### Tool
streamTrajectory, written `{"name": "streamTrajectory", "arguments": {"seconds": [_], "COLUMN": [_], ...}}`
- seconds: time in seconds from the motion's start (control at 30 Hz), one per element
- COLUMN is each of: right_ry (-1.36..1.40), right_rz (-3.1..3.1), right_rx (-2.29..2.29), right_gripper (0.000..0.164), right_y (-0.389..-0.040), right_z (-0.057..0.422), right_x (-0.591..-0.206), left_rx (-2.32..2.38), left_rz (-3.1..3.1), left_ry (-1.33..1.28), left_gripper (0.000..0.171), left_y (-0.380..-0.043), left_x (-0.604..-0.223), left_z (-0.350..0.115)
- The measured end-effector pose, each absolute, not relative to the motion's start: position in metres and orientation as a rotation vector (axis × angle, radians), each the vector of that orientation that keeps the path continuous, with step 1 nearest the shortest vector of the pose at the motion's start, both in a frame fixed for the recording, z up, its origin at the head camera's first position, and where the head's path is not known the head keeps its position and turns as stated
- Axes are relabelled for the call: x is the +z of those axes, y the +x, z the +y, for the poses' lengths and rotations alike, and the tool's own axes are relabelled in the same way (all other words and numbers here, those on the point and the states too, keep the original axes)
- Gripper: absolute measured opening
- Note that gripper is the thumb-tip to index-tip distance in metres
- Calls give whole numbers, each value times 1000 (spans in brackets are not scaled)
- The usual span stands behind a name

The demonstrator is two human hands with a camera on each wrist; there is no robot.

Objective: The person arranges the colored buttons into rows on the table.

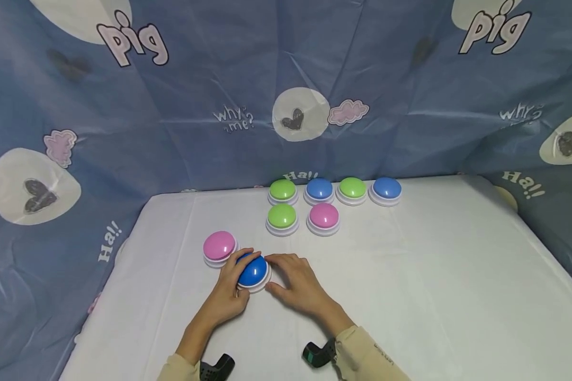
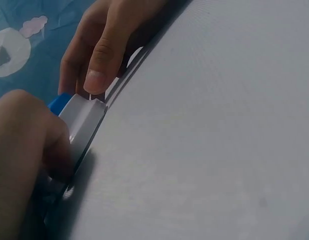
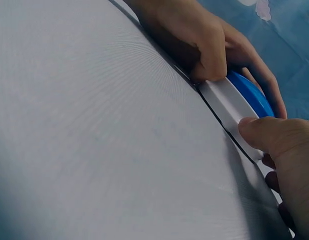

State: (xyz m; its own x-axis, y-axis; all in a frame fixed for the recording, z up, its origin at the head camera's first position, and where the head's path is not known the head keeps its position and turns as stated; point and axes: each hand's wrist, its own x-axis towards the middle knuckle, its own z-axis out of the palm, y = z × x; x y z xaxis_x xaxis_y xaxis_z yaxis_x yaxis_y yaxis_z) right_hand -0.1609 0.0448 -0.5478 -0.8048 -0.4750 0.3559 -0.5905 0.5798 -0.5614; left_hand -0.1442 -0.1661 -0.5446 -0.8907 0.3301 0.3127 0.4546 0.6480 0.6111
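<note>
A blue push button (image 1: 252,271) with a round dome and a white base is between my two hands at the near left of the table. My left hand (image 1: 226,296) grips its left side, fingers over the dome's edge and thumb low at the base. On the opposite side, my right hand (image 1: 299,283) curls round the rim; its thumb (image 3: 252,131) rests on the white base in the right wrist view. Whether the base lies flat on the cloth I cannot tell. A pink push button (image 1: 219,247) sits just beyond my left fingers, partly hidden by them.
Along the back edge stand a green button (image 1: 283,189), a blue button (image 1: 319,189), another green button (image 1: 352,188) and another blue button (image 1: 387,188). In front are a green button (image 1: 282,216) and a pink one (image 1: 323,216). A white cloth (image 1: 434,275) covers the table.
</note>
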Motion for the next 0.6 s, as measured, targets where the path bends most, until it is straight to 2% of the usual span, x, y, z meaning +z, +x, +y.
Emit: {"name": "streamTrajectory", "arguments": {"seconds": [0.37, 0.6], "right_ry": [880, 876], "right_rz": [-2650, -2668], "right_rx": [1101, 1144], "right_gripper": [54, 55], "right_y": [-164, -163], "right_z": [47, 46], "right_x": [-544, -546], "left_rx": [-1145, -1149], "left_rz": [-2684, -2681], "left_ry": [-731, -773], "left_gripper": [74, 74], "left_y": [-149, -145], "left_x": [-540, -540], "left_z": [-170, -171]}}
